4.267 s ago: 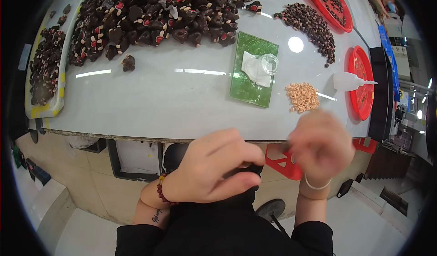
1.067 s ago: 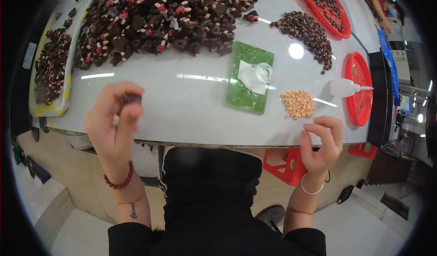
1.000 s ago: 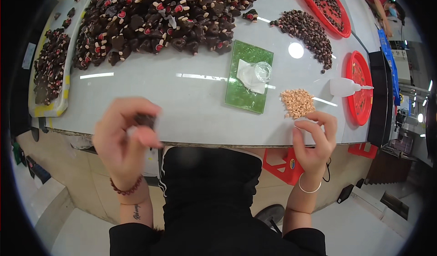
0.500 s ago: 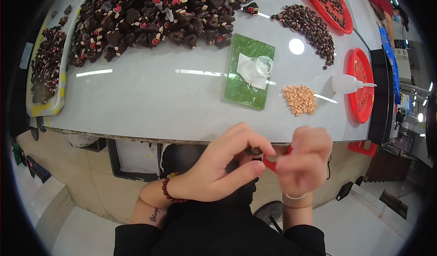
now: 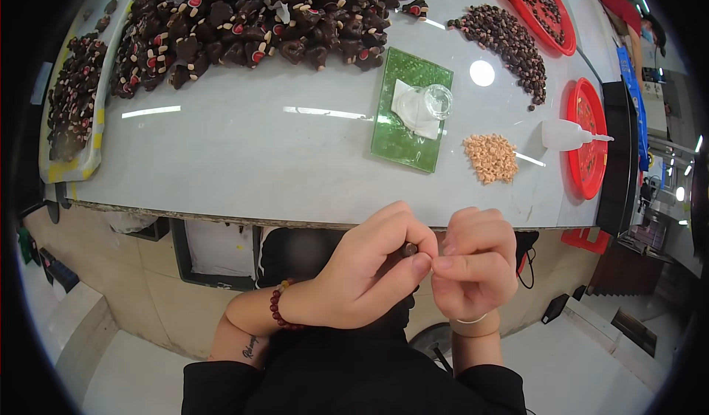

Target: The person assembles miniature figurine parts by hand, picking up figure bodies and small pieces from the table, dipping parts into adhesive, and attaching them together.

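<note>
Just in front of the table's near edge, my left hand (image 5: 365, 271) is closed, thumb against index finger. A small dark brown piece (image 5: 409, 249) shows inside its curled fingers, mostly hidden. My right hand (image 5: 476, 271) is pinched, and its thumb and fingertips meet the left fingertips. Whatever lies between those right fingertips is too small to make out. Beyond the hands is a small heap of beige bits (image 5: 491, 158). A green board (image 5: 402, 149) bears a white folded cloth (image 5: 406, 116) and a clear little cup (image 5: 437, 103).
A large pile of dark brown pieces with red and beige parts (image 5: 236, 27) covers the far left. Small dark beads (image 5: 509, 53) lie at far right, near red trays (image 5: 572, 38). A white nozzle bottle (image 5: 563, 135) rests against another red tray (image 5: 587, 182). A long tray (image 5: 92, 160) stands left.
My right hand has come left and touches the left fingertips. The gap between my left thumb and index finger has closed. The view has shifted slightly.
</note>
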